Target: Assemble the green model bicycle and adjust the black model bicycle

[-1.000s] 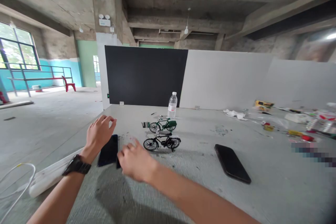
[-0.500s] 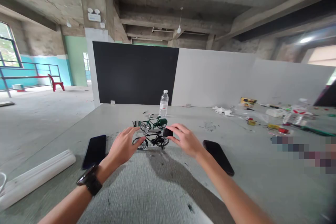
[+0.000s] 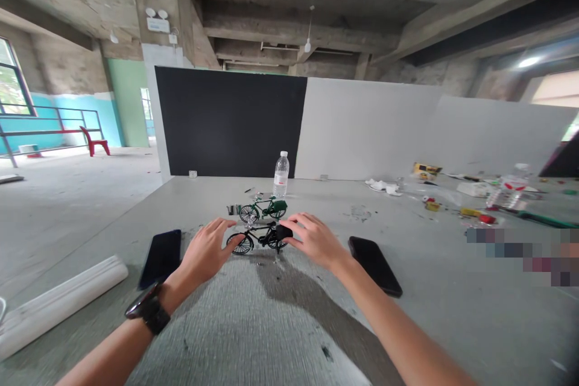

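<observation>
A black model bicycle (image 3: 260, 237) stands upright on the grey table, between my two hands. My left hand (image 3: 210, 244) is at its front wheel, the thumb across the wheel and the fingers curved behind; the exact contact is partly hidden. With thumb and fingers, my right hand (image 3: 312, 239) pinches a small black box (image 3: 283, 232) over the rear wheel. Whether the box is fixed to the bicycle I cannot tell. Just behind stands a green model bicycle (image 3: 263, 210) with a green box at its rear. Tiny bits lie in front of the black bicycle.
Dark phones lie left (image 3: 160, 258) and right (image 3: 374, 265) of my hands. A water bottle (image 3: 281, 176) stands behind the bicycles, before a black panel (image 3: 230, 123). A long white object (image 3: 63, 306) is at left. Tools, wrappers and another bottle (image 3: 513, 188) clutter the right side.
My right hand has moved slightly left with the black box, bringing it closer in over the rear wheel. My left hand stays at the front wheel. The view has shifted a little.
</observation>
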`<state>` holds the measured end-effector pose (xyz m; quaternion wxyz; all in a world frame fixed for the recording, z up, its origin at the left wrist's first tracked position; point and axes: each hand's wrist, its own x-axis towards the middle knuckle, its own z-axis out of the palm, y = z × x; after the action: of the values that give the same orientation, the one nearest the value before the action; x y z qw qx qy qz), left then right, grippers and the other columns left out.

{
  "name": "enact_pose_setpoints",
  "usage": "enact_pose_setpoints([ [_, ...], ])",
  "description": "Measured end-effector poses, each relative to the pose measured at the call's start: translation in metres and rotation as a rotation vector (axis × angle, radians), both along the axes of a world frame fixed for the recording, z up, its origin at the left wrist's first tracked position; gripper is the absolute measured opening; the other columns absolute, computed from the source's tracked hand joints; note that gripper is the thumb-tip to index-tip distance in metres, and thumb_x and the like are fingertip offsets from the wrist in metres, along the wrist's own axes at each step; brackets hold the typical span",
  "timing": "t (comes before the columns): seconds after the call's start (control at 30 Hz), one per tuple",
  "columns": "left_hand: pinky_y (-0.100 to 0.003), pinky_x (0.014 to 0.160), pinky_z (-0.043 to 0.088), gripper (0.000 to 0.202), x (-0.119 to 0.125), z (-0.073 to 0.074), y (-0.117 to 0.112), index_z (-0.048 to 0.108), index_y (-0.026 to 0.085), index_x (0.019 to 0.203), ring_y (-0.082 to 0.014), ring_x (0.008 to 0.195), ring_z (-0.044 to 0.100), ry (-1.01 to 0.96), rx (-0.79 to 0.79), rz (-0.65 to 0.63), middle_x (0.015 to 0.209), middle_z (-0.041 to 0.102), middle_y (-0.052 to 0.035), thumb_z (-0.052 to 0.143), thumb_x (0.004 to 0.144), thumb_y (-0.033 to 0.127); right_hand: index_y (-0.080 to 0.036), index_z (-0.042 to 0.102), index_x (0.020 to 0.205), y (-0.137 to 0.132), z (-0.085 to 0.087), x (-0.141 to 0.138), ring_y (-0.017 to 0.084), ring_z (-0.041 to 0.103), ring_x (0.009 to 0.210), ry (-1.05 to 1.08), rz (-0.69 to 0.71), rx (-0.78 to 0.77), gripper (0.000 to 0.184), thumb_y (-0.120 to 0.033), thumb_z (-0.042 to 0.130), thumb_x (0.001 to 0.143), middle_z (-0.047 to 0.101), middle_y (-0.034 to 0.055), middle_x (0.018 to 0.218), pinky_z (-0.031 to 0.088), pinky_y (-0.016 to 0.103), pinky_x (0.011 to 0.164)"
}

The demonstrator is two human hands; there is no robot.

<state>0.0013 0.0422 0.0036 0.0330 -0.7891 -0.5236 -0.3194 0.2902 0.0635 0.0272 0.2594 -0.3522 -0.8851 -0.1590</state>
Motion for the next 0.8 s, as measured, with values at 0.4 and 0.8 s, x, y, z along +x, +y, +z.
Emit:
enact_pose_setpoints([
  [0.4, -0.041, 0.09, 0.049, 0.041, -0.0055, -0.0001, 0.0014, 0.06, 0.02, 0.116, -0.0285, 0.108, 0.065, -0.003, -0.003, 0.019, 0.115, 0.069, -0.0103, 0.041, 0.099, 0.053, -0.024, 0.065, 0.122, -0.0024, -0.0039, -0.0042, 0.025, 0.064, 0.098, 0.023, 0.023, -0.028, 0.03, -0.024, 0.057, 0.093, 0.068, 0.0078, 0.107, 0.055, 0.045, 0.086],
  [0.8, -0.04, 0.086, 0.049, 0.041, -0.0089, 0.0008, 0.0005, 0.06, 0.021, 0.113, -0.0289, 0.105, 0.065, -0.024, -0.02, 0.021, 0.113, 0.069, -0.0102, 0.042, 0.098, 0.055, -0.025, 0.067, 0.113, -0.0045, -0.0049, -0.0091, 0.022, 0.065, 0.097, 0.129, 0.012, -0.099, 0.022, -0.021, 0.05, 0.098, 0.067, 0.0064, 0.106, 0.057, 0.04, 0.083],
])
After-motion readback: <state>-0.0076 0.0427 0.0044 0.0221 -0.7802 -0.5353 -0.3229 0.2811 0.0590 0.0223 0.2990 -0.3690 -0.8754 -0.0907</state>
